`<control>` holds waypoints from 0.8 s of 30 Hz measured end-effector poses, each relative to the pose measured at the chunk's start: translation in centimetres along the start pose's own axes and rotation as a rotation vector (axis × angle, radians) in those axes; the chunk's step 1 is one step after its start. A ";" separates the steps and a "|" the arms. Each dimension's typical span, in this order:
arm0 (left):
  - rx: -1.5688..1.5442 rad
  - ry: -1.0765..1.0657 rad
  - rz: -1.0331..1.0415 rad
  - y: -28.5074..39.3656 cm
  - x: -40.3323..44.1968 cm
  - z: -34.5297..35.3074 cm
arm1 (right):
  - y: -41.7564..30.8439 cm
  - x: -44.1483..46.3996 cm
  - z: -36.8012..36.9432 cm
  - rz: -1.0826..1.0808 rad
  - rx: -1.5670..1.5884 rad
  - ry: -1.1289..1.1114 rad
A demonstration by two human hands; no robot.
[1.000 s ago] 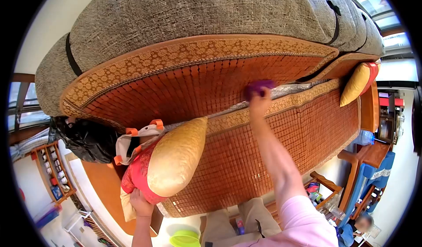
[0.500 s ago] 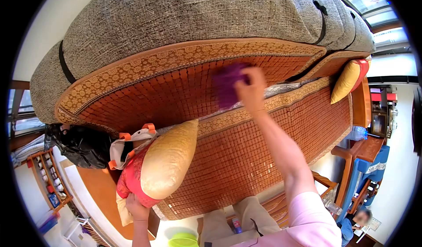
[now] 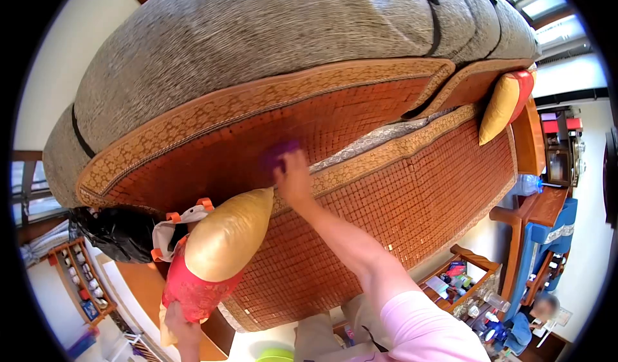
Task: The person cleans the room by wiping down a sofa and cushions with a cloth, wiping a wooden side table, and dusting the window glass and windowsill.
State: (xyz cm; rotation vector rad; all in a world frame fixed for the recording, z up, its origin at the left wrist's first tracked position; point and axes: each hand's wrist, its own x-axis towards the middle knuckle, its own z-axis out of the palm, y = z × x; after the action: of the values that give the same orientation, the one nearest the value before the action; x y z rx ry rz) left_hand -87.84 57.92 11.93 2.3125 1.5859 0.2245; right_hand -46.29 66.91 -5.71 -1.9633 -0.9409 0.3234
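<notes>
My right hand point(image 3: 294, 180) is closed on a purple cloth point(image 3: 280, 156), which lies against the lower part of the brown tile mat point(image 3: 219, 149) on the sofa's backrest. Motion blurs the cloth. At the lower left my left hand point(image 3: 183, 328) grips the lower end of a red and gold cushion point(image 3: 222, 236). That cushion leans over the left end of the seat mat point(image 3: 360, 220). Just behind it are a pale bag with orange handle parts point(image 3: 165, 236) and a black plastic bag point(image 3: 119, 234).
Another gold and red cushion point(image 3: 497, 109) rests at the sofa's far right end. A wooden table with bottles and small items point(image 3: 458, 278) is at the lower right, where a person point(image 3: 520, 331) sits. A green basin point(image 3: 275, 355) is at the bottom edge.
My right hand has moved left with the purple cloth, coming down along the backrest near the cushion. My left hand still holds the cushion. The view has shifted a little.
</notes>
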 end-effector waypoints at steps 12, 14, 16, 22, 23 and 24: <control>0.018 -0.109 0.322 15.8 9.7 -5.6 | 13.0 16.2 -19.5 0.484 0.572 0.673; 0.015 -0.117 0.362 18.4 14.1 -4.3 | 10.3 16.3 -19.4 0.349 0.379 0.546; -0.013 -0.044 0.430 19.3 18.2 -0.9 | 9.0 14.9 -17.1 0.107 0.156 0.445; 0.253 0.265 0.504 29.7 22.9 2.8 | 11.4 13.5 -22.8 0.103 0.324 0.121; 0.173 0.318 0.593 32.1 23.5 2.7 | 12.2 13.7 -24.5 0.173 0.414 0.208; 0.139 0.406 0.694 35.0 24.6 2.3 | 10.5 14.3 -27.8 0.331 0.448 0.297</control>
State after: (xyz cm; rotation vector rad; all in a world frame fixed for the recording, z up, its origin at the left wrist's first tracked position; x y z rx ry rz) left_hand -47.32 68.89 20.76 2.9933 0.8853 0.8064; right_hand -16.14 56.92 3.09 -1.6817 -0.3139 0.3790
